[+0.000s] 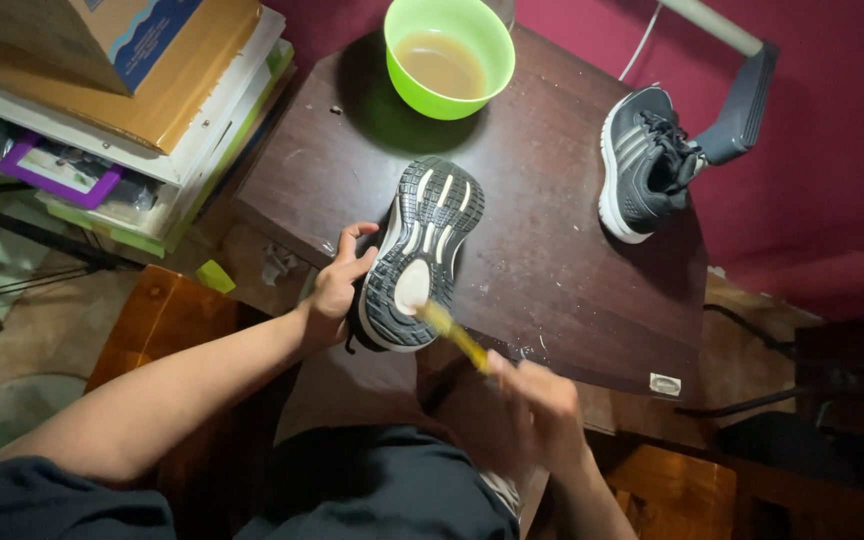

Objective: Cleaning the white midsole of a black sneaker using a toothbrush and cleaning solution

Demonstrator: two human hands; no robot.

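My left hand (pixel 337 285) grips a dark sneaker (pixel 420 250) by its side, sole turned up, at the near edge of a dark wooden table (pixel 572 240). The sole is black with white patches. My right hand (pixel 527 410), blurred by motion, holds a yellow brush (pixel 452 335) whose tip touches the heel end of the sole. The second dark sneaker (pixel 642 165), with white stripes and a white sole edge, stands upright at the table's far right.
A green bowl (pixel 449 55) of murky brownish liquid stands at the table's far edge. Stacked boxes and trays (pixel 132 110) fill the upper left. A grey stand (pixel 742 100) leans behind the second sneaker. Wooden stools (pixel 167 315) sit below.
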